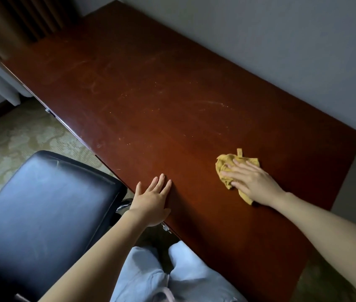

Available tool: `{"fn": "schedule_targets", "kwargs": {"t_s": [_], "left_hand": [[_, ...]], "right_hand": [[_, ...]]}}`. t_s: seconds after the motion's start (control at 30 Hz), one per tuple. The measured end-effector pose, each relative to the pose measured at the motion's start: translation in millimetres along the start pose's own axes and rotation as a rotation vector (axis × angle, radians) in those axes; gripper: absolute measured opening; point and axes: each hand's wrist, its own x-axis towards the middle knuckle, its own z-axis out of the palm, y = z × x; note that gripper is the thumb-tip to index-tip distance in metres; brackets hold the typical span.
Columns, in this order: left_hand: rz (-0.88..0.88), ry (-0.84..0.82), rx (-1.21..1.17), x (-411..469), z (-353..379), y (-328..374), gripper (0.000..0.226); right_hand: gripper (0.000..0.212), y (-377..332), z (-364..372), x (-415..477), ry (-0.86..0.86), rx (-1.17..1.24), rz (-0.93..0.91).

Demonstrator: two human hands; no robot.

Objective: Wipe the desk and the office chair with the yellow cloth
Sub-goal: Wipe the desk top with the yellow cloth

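Right hand (251,182) lay flat, fingers spread, pressing bunched yellow cloth (233,168) on desk (142,88), 4 o'clock. Left hand (153,200) spread flat at front edge. Office chair (42,199) at 8 o'clock. Risk: loose wad could slip from under palm, leaving far streaks unwiped.

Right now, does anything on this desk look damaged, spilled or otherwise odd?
Nothing spilled or askew. The desk shows pale smears and specks across its middle, beyond the yellow cloth bunched under the right hand; whether dust or scratches, I cannot tell.
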Motion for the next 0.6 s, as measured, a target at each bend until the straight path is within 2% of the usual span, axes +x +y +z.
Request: {"fn": "schedule_targets", "kwargs": {"t_s": [0.2,0.33,0.43,0.6], "left_hand": [[-0.012,-0.023,0.013,1,-6,-1,0.077],[-0.017,-0.032,-0.014,-1,-8,-3,0.075],[-0.026,-0.029,-0.025,-1,-7,-2,0.075],[-0.041,-0.003,-0.034,-2,-5,-1,0.076]], "right_hand": [[0.047,18,-23,73,-0.032,0.027,0.328],[0.050,3,-24,121,-0.117,-0.049,0.448],[0.050,-18,-17,148,-0.143,-0.021,0.430],[0.049,-66,4,156,-0.123,-0.019,0.245]]}}
